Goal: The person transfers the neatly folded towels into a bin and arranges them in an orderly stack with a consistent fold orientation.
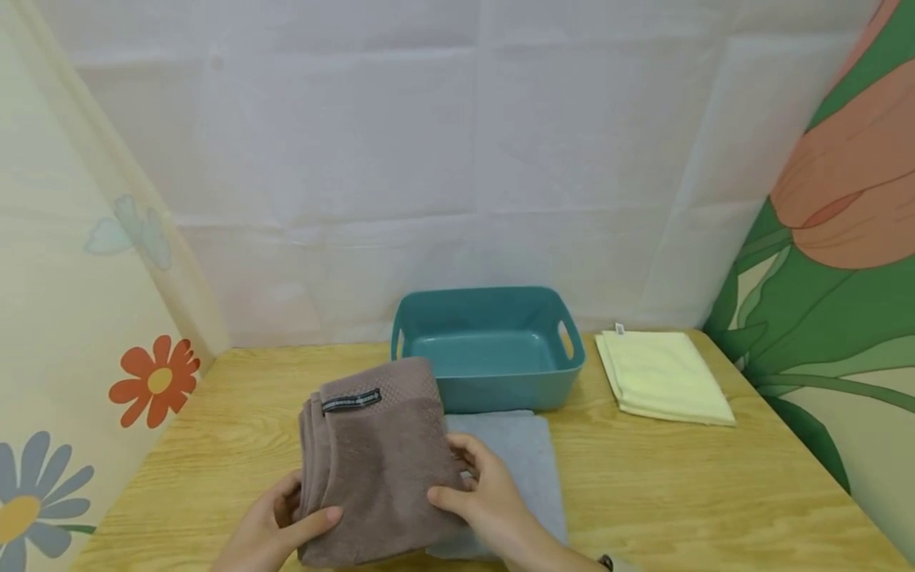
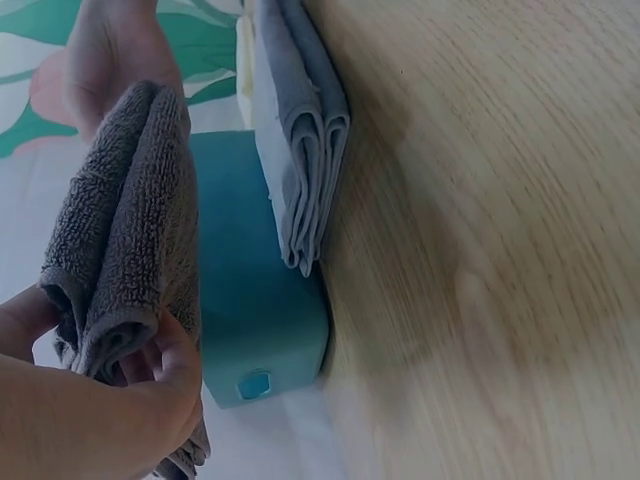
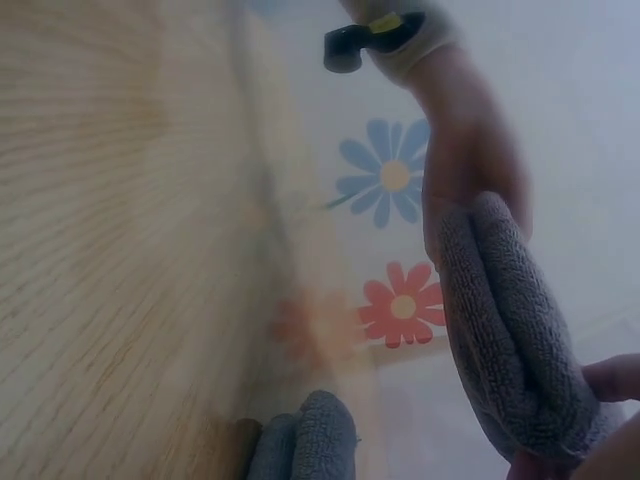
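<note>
A person's left hand [image 1: 268, 524] and right hand [image 1: 489, 492] grip opposite sides of a folded brown towel [image 1: 386, 461] above the bench [image 1: 658, 492], near a teal basket [image 1: 503, 393], where even pressure should keep the towel neatly squared.

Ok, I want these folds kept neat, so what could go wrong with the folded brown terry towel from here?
The folded brown terry towel is off the wood-grain table, held at its sides; if the left hand or right hand loosens, its stacked layers might slip apart. In the head view it partly covers the folded blue-grey cloth towel, so lowering it there could rumple that one's folds.
</note>
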The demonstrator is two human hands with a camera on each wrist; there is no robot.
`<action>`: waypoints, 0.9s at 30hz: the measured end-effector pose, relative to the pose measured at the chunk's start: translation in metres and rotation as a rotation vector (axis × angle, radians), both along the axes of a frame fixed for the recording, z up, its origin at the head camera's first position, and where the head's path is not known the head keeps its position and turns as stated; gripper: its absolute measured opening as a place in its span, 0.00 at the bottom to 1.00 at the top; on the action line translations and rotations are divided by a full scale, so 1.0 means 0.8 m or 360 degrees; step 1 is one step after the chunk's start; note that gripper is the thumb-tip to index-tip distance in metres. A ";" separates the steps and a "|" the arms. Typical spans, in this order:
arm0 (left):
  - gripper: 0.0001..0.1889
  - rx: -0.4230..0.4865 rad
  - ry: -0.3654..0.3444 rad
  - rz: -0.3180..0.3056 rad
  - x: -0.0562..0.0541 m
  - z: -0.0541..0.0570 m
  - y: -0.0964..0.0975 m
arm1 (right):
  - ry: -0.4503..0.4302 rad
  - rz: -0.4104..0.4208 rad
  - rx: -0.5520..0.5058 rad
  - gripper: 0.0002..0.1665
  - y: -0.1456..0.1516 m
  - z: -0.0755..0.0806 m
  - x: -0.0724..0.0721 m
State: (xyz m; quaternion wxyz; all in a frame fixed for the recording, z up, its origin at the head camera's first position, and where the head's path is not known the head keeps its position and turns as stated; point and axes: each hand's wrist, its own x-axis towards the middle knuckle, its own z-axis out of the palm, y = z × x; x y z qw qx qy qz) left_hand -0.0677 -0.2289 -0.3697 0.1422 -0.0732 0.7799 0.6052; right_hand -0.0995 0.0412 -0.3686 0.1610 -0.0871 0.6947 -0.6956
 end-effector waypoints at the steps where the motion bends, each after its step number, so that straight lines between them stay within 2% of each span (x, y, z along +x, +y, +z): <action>1: 0.40 -0.0007 -0.0007 0.0003 0.000 0.000 0.002 | -0.0006 -0.0009 0.0002 0.34 0.002 -0.001 0.000; 5: 0.40 -0.0072 -0.0016 0.0050 -0.003 0.002 0.015 | -0.0046 -0.0035 0.0007 0.35 0.010 -0.001 0.002; 9: 0.39 -0.0111 0.0003 0.0037 -0.006 0.003 0.024 | -0.0055 -0.0071 0.0058 0.36 0.018 0.002 0.003; 13: 0.39 -0.0071 0.0020 -0.0017 -0.007 0.005 0.031 | -0.0047 -0.0109 0.0094 0.36 0.026 0.005 0.003; 20: 0.38 0.0083 0.0092 -0.0149 -0.006 0.002 0.040 | -0.0097 -0.0203 0.0090 0.35 0.041 0.006 0.005; 27: 0.39 0.0129 0.0047 -0.0153 -0.007 -0.003 0.053 | -0.0099 -0.0224 0.0059 0.34 0.055 0.004 0.011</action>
